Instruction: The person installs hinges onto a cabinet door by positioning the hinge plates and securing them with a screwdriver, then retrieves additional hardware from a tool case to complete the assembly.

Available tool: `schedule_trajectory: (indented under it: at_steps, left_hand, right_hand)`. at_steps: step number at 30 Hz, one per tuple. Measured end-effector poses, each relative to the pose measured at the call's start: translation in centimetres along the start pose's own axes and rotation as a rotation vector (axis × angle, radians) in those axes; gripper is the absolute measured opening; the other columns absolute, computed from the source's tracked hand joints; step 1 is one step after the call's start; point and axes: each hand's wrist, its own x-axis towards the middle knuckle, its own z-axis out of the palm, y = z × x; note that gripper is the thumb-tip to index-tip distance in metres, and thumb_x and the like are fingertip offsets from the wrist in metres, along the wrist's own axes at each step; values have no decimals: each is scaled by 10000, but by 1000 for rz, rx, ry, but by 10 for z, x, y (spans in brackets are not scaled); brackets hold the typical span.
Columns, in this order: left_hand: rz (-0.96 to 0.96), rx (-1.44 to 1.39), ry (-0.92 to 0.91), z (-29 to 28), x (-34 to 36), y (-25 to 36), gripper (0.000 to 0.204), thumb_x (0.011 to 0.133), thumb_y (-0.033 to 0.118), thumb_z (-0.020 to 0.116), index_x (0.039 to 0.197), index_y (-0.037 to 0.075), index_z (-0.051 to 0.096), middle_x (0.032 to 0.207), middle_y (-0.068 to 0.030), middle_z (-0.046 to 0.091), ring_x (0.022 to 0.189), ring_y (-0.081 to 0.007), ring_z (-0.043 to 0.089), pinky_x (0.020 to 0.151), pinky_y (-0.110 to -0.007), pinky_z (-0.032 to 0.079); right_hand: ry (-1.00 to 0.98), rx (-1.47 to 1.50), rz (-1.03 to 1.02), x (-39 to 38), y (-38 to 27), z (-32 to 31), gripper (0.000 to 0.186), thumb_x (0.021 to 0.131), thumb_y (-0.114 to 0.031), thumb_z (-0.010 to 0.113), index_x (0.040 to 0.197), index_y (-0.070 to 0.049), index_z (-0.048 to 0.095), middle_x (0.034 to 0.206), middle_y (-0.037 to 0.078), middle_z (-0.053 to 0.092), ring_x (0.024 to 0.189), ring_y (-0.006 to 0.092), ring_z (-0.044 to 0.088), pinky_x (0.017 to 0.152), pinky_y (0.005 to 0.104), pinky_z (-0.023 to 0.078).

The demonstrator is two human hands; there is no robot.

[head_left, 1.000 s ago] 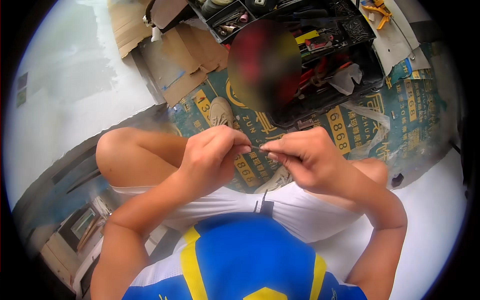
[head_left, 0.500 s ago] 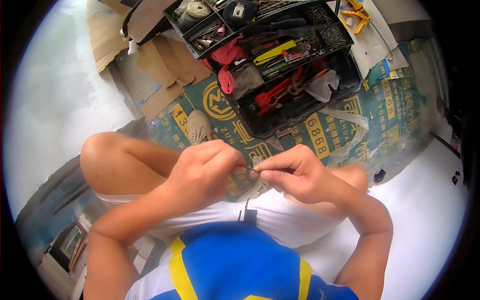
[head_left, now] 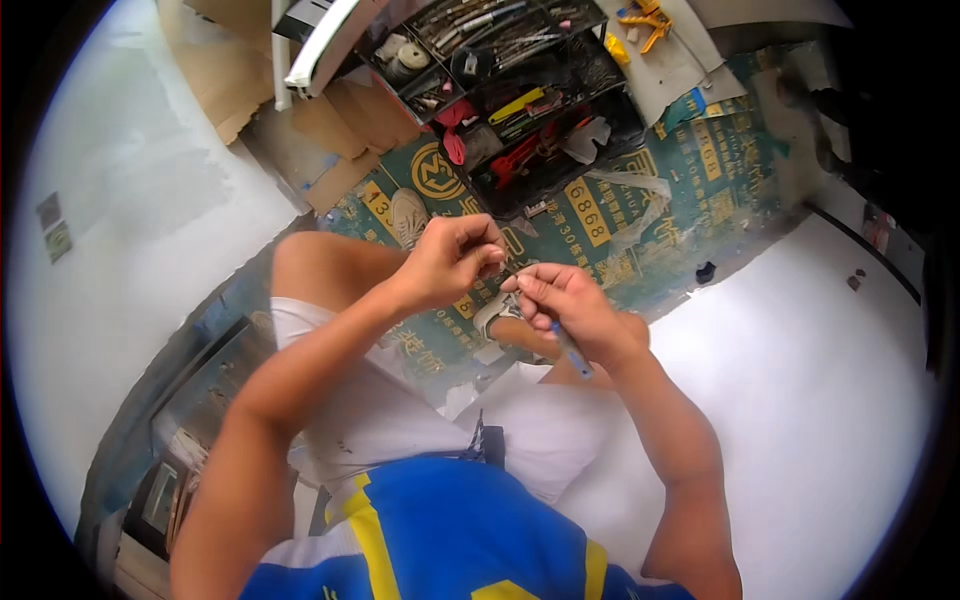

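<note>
My left hand (head_left: 455, 262) is closed in a pinch above my lap. Whatever its fingertips hold is too small to make out. Close beside it on the right, my right hand (head_left: 575, 305) is closed around a slim tool with a blue-grey handle (head_left: 570, 352). The handle's end sticks out below the palm, and its working end is hidden or too thin to tell. The two sets of fingertips nearly meet. Beyond the hands stands an open black toolbox (head_left: 510, 200) with tiered trays. Red-handled pliers (head_left: 517, 158) lie in its lower part.
Green printed sheeting (head_left: 430, 350) covers the floor. Torn cardboard (head_left: 350, 115) lies left of the toolbox. A yellow caulking gun (head_left: 650, 22) rests on a pale sheet at the back right. A white-edged panel (head_left: 335, 40) stands at the back left.
The view has shifted, with the toolbox appearing smaller and farther off. My hands have tilted and drawn slightly apart at the fingertips. The blue-grey handle now shows under my right hand.
</note>
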Motion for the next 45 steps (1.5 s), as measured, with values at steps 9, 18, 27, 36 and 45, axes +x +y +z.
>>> schedule_trajectory:
  at_steps: [9, 18, 27, 36, 45]
  left_hand:
    - [197, -241, 329, 13, -183, 200, 56, 931, -47, 574, 907, -54, 624, 767, -52, 658, 700, -91, 600, 639, -231, 486]
    - [528, -489, 496, 74, -346, 291, 160, 938, 56, 629, 1058, -46, 662, 850, -108, 713, 806, -149, 702, 698, -251, 561]
    - [607, -638, 808, 111, -471, 256, 320, 1001, 215, 565, 1165, -57, 607, 816, -97, 662, 735, -160, 637, 690, -294, 519]
    - [686, -901, 1332, 109, -597, 167, 127, 994, 133, 575, 913, 36, 593, 753, -42, 622, 686, -115, 608, 641, -261, 495]
    - [753, -983, 1736, 48, -813, 40, 158, 988, 119, 580, 869, 17, 600, 724, -43, 623, 636, -105, 588, 608, -258, 488]
  right_hand:
    - [326, -903, -653, -192, 6, 161, 170, 913, -151, 684, 975, 0, 636, 797, -3, 612, 740, 54, 499, 655, 218, 419]
    - [-165, -595, -389, -279, 27, 255, 199, 948, -179, 619, 949, 12, 678, 586, -62, 456, 488, 15, 331, 443, 208, 205]
    - [-435, -626, -43, -277, 91, 330, 308, 982, -226, 547, 942, 64, 643, 559, -50, 408, 460, 32, 311, 436, 217, 201]
    - [-424, -1166, -33, -229, 200, 423, 284, 992, -206, 559, 929, 54, 653, 584, -55, 434, 498, 28, 342, 461, 216, 214]
    - [-524, -1342, 345, -132, 419, 576, 317, 991, -255, 533, 970, 47, 629, 570, -47, 415, 474, 46, 348, 450, 223, 223]
